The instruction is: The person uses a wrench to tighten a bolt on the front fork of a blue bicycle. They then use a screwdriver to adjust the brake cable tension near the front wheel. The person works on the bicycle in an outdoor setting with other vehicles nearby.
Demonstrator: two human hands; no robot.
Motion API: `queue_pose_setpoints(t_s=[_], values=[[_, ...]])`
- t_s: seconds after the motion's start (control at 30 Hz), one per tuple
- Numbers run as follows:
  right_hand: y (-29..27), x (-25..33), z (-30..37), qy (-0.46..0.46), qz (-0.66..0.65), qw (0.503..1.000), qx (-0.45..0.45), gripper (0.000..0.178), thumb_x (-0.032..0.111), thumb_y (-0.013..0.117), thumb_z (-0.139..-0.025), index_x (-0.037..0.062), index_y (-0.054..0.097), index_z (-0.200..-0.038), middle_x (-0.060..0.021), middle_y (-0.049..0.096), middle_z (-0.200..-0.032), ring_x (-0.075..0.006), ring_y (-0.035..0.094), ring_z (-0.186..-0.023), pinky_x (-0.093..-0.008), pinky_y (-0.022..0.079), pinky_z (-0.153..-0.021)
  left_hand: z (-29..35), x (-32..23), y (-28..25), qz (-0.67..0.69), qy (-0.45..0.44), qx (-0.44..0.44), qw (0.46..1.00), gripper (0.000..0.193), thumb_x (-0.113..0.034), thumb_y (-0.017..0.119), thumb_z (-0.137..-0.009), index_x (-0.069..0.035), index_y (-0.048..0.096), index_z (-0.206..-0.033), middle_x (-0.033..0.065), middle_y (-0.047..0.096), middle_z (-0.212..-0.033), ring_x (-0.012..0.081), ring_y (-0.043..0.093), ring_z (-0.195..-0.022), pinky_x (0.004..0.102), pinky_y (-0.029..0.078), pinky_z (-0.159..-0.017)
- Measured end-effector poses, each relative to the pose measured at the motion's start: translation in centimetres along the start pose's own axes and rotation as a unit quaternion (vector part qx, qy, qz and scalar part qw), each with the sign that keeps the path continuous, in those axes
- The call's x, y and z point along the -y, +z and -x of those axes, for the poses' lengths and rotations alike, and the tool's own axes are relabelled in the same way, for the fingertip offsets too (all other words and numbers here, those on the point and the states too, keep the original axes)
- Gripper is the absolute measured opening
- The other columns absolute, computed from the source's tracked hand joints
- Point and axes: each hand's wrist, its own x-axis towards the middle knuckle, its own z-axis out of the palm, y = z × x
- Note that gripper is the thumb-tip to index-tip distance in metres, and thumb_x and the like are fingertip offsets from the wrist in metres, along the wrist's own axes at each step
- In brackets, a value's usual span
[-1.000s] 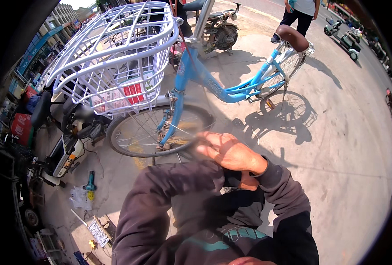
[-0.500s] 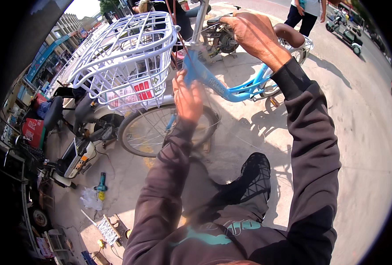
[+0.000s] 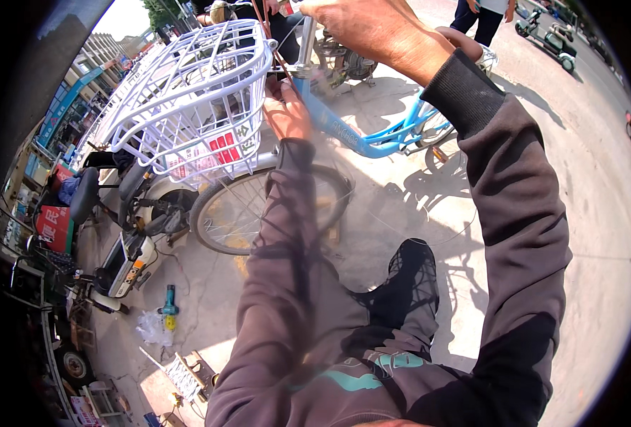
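A light-blue bicycle (image 3: 337, 127) stands before me, with a white wire basket (image 3: 187, 99) on its front. My left hand (image 3: 287, 114) is behind the basket, beside the frame's head tube. Its fingers are curled closed where the thin reddish-brown cables (image 3: 264, 21) come down, and the fingertips are partly in shadow. At the upper edge, near the handlebar stem (image 3: 306, 43), is my right hand (image 3: 372, 35). Its fingers are bent together, and whatever they hold is hidden. A thin wire (image 3: 415, 239) hangs in a loose curve right of the front wheel (image 3: 223, 220).
A parked electric scooter (image 3: 127, 263) lies to the left. Near it on the ground are a teal power tool (image 3: 169, 306), a clear plastic bag (image 3: 152, 327) and a small wooden stool (image 3: 187, 373). Another person (image 3: 483, 21) stands at the far right, near a parked scooter (image 3: 550, 39).
My right hand has moved up and left toward the stem. My left hand has shifted slightly up and left, closer to the basket and cables. The view has shifted a little.
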Motion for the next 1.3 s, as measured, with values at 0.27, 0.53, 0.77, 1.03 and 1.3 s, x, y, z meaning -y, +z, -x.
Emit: queue_pose_setpoints(t_s=[0.27,0.53,0.77,1.03,1.3], values=[[2.8,-0.8,-0.5,-0.162,0.04,0.979,-0.117,0.006,0.009,0.062,-0.072,0.009,0.061,-0.066,-0.0119,0.058,-0.066,-0.0308,0.063,-0.064,-0.0432,0.052,-0.06,-0.4,1.3,0.3,-0.17,0.095,-0.062,0.979,0.037,-0.014,0.052,-0.097,0.004,0.051,-0.13,0.0232,0.062,-0.111,0.0371,0.06,-0.102,0.0458,0.047,-0.09],[4.1,-1.3,1.0,-0.082,-0.118,0.985,-0.098,0.012,0.012,0.059,-0.077,0.007,0.059,-0.066,-0.015,0.057,-0.064,-0.0339,0.061,-0.061,-0.0449,0.05,-0.058,-0.7,-0.7,0.7,-0.091,0.034,-0.072,0.993,0.03,-0.013,0.051,-0.099,0.004,0.059,-0.122,0.0125,0.069,-0.094,0.0225,0.064,-0.081,0.0348,0.05,-0.078],[5.9,-1.1,0.1,-0.162,0.031,0.984,-0.069,0.007,0.008,0.064,-0.08,0.0044,0.063,-0.074,-0.0111,0.059,-0.063,-0.0273,0.063,-0.058,-0.0406,0.053,-0.056,-1.7,0.2,0.3,-0.193,0.123,-0.077,0.97,0.028,-0.013,0.051,-0.098,0.004,0.063,-0.116,0.0167,0.071,-0.092,0.0255,0.066,-0.078,0.0368,0.051,-0.075],[7.0,0.6,-1.9,-0.041,0.16,0.975,0.151,0.013,0.015,0.065,-0.086,0.0096,0.068,-0.097,-0.0107,0.07,-0.091,-0.0254,0.073,-0.091,-0.0358,0.059,-0.074,-2.9,3.6,1.9,0.149,0.047,-0.146,0.977,0.02,-0.012,0.058,-0.096,0.002,0.069,-0.104,0.0107,0.072,-0.09,0.0207,0.065,-0.078,0.0337,0.052,-0.075],[7.4,0.7,3.3,0.201,-0.166,0.959,0.115,0.029,0.011,0.064,-0.09,0.0025,0.066,-0.118,-0.0138,0.072,-0.086,-0.0303,0.072,-0.084,-0.0395,0.055,-0.072,-1.2,5.1,1.5,0.118,0.027,-0.198,0.973,0.02,-0.015,0.059,-0.097,0.003,0.063,-0.106,0.0167,0.072,-0.091,0.0285,0.07,-0.083,0.0394,0.054,-0.075]])
